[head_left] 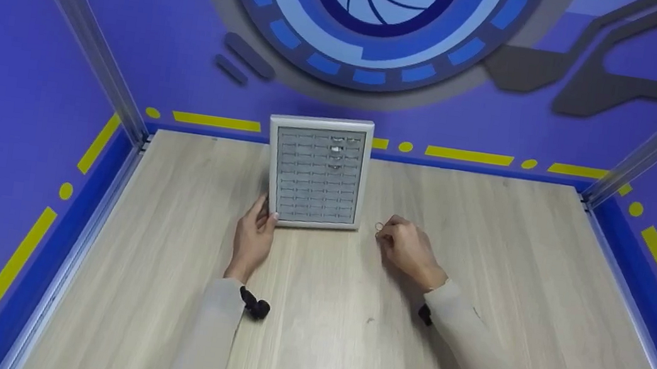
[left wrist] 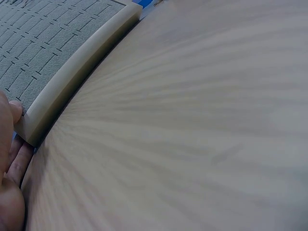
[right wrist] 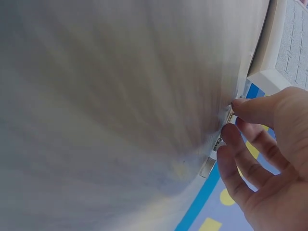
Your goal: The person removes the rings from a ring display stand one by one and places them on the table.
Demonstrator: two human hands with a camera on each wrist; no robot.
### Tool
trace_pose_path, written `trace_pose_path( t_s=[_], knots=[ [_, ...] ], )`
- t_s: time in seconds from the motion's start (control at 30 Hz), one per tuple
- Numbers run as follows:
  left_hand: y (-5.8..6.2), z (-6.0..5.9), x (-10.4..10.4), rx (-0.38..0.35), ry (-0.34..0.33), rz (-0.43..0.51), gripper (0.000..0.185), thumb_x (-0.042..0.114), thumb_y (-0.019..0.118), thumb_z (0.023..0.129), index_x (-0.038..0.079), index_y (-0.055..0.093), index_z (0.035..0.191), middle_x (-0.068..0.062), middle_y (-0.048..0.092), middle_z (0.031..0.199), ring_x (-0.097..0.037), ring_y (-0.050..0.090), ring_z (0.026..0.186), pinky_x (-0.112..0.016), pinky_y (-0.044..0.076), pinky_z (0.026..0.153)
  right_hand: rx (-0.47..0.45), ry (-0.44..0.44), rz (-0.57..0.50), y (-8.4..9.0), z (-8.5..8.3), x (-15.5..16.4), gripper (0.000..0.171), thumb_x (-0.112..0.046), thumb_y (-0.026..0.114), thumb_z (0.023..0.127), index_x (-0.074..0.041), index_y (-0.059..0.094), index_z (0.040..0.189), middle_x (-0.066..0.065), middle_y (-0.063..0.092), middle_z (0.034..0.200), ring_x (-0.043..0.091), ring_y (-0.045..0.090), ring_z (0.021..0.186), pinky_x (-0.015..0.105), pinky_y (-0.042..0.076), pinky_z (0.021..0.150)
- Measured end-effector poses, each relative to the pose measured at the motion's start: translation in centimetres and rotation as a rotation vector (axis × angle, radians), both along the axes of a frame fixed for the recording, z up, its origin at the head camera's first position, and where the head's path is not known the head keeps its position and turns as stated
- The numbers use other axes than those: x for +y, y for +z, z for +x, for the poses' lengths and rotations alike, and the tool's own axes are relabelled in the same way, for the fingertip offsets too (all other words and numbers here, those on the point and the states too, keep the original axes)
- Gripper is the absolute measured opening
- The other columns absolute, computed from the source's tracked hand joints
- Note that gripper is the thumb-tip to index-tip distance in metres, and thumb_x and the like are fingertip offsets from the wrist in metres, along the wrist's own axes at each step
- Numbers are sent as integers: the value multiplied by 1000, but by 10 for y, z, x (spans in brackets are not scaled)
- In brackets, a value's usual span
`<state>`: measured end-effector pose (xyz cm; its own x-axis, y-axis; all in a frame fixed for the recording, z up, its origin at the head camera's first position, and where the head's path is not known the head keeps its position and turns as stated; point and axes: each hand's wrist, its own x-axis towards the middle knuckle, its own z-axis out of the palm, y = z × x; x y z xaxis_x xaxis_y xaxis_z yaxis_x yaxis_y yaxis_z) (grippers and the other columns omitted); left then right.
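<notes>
Wooden table, purple walls, left hand steadying ring tray, right hand seemingly pinching ring

Two arms enter from the near edge, both in long, close-fitting sleeves of pale beige fabric reaching to the wrists. Left hand and right hand are bare: no gloves, rings or watch visible. A small black device with a rounded end sits at the left wrist; a similar black fitting shows partly under the right cuff.
</notes>
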<state>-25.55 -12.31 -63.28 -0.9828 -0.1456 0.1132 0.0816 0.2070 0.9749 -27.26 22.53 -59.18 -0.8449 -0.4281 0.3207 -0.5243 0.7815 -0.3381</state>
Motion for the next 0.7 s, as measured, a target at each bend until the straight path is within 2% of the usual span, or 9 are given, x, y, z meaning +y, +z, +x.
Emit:
trace_pose_path(
  t_s=[0.53, 0.7],
  knots=[
    [0, -1, -1, 15, -4, -8, 63, 10, 61, 109, 3, 35, 166, -20, 50, 163, -34, 54, 146, -38, 49, 123, -35, 8, 22, 2, -2, -1, 14, 4, 75, 94, -5, 86, 94, 11, 74, 96, 29, 75, 88, 45, 69, 75],
    [-2, 0, 0, 12, -2, -9, 62, 10, 60, 109, 6, 36, 166, -17, 50, 163, -32, 54, 146, -37, 49, 124, -31, 11, 24, 0, -2, 1, 13, 4, 75, 93, -5, 86, 92, 10, 74, 94, 29, 75, 86, 45, 68, 75]
  ],
)
